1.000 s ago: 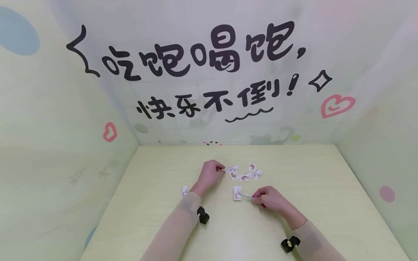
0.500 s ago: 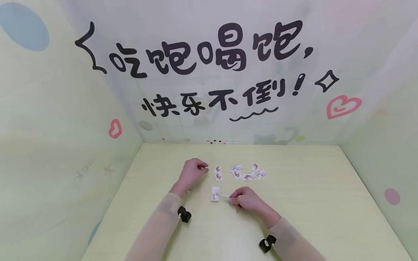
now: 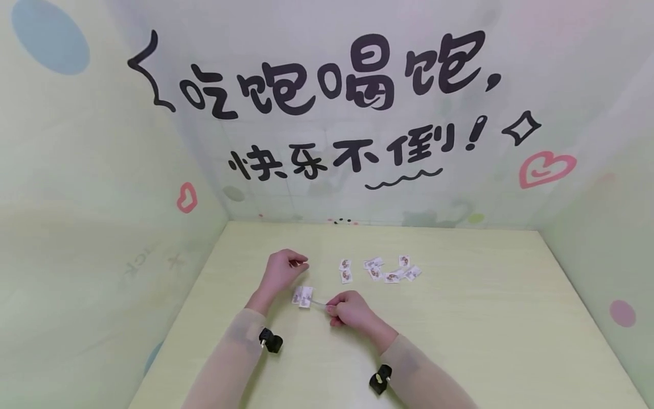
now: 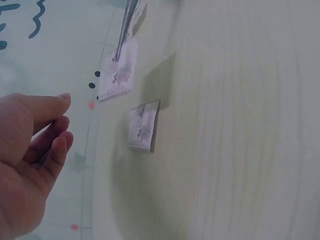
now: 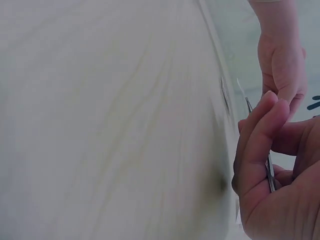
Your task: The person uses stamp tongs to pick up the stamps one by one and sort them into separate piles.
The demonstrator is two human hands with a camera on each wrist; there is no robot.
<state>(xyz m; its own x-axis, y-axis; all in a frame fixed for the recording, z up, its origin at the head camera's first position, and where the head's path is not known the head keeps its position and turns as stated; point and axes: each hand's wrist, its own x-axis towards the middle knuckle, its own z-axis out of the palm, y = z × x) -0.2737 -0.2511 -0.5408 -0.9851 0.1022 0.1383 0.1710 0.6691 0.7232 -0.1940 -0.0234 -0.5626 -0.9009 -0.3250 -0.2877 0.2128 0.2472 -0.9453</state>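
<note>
Right hand (image 3: 352, 311): fingers curled round slim tweezers (image 4: 125, 30), thumb side pinching.
Tweezers: thin straight metal, dull grey; tips on the held packet (image 4: 118, 72). Whether the tips bite firmly can't be told.
Held packet: at the tweezer tips, left of the right hand. Looks clear of the table; shadow falls apart from it. Overlaps the loose packet in the head view, apart from it in the left wrist view.
Left hand (image 3: 283, 270): fingers loosely bent, thumb apart, nothing seen between them.
Loose packet (image 4: 142, 127): on the table just beside the left hand; flat, rectangular, one edge notched.
Packet pair (image 3: 346, 271): two in a column, touching or overlapping.
Packet cluster (image 3: 392, 277): at least five, mixed angles, some overlapping.
Packet skin: pale, printed; paper or film, can't tell.
Table (image 3: 460, 341): pale, smooth, faint wood grain.
Progress: my read, mid-sort. One packet in transit, held packet not yet set down. Pair looks arranged, cluster looks unsorted; which group counts as finished, can't tell.
</note>
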